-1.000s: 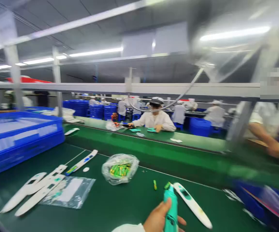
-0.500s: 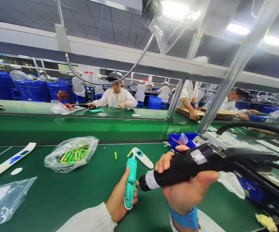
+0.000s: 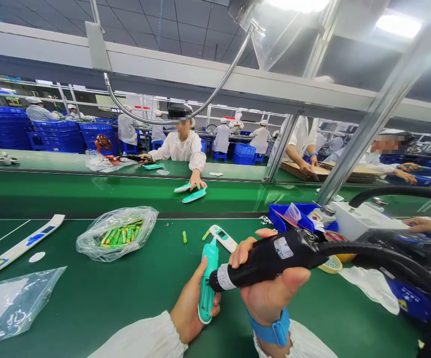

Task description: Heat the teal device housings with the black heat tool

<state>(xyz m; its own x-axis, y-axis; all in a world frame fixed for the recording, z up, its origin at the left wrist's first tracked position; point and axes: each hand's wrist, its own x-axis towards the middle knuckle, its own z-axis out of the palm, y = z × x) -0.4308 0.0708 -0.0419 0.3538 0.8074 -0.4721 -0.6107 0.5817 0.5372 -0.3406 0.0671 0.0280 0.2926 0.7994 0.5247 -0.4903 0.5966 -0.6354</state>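
Note:
My left hand is closed round a teal and white thermometer, its open battery bay facing up and its tip pointing away from me. In my right hand is a black electric screwdriver, its fingers wrapped round the body. The screwdriver's nose meets the thermometer at the battery bay; its bit is hidden there. Just beyond lies a second thermometer, white face up. Two loose batteries rest on the green bench, one battery standing apart and the other near that second thermometer.
A clear bag of batteries lies to the left, near a flat plastic bag and a long printed strip. At right are a blue bin and thick black cable. Across the belt, a co-worker's hand touches teal thermometers.
My right hand has brought the screwdriver left, from beside the thermometer onto its battery bay. Across from me, a co-worker has reached forward to thermometers on the belt. The view has shifted slightly.

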